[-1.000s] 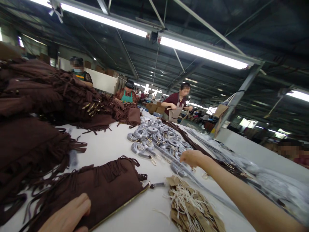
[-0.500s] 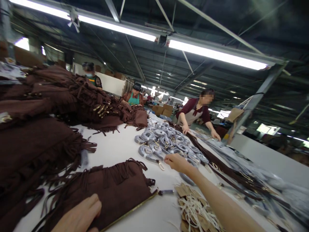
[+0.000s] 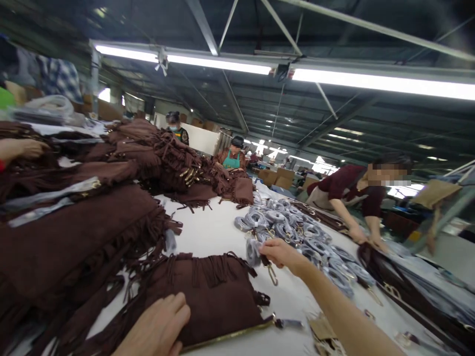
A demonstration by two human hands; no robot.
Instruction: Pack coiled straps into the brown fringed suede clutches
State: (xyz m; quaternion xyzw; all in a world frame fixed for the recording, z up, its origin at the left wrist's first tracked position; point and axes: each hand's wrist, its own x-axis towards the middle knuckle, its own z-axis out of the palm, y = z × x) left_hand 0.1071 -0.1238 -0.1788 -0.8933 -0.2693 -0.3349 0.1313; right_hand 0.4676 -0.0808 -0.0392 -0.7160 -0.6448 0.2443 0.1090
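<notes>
My right hand [image 3: 284, 254] pinches a coiled strap [image 3: 253, 251] wrapped in clear plastic, lifted at the near edge of a pile of similar coiled straps [image 3: 285, 230]. A gold clip [image 3: 272, 274] hangs below my fingers. On the white table, a dark brown fringed bag [image 3: 211, 296] lies flat, a gold zip along its near edge. My left hand [image 3: 159, 321] rests on the bag's left part, fingers laid over the fabric and thumb apart. A short plastic-wrapped piece with a metal fitting [image 3: 289, 323] sticks out from the bag's right corner.
Stacks of brown fringed bags [image 3: 74, 232] fill the left side, where another person's hand [image 3: 24, 148] reaches in. Brown paper tags [image 3: 322, 329] lie near my right forearm. Across the table at right, a co-worker [image 3: 345, 198] bends over long brown straps [image 3: 389, 282]. Two other people sit farther back.
My right hand has taken a coiled strap from the pile's near edge. The view has turned left, bringing another person's hand in. The co-worker at right bends lower over the straps.
</notes>
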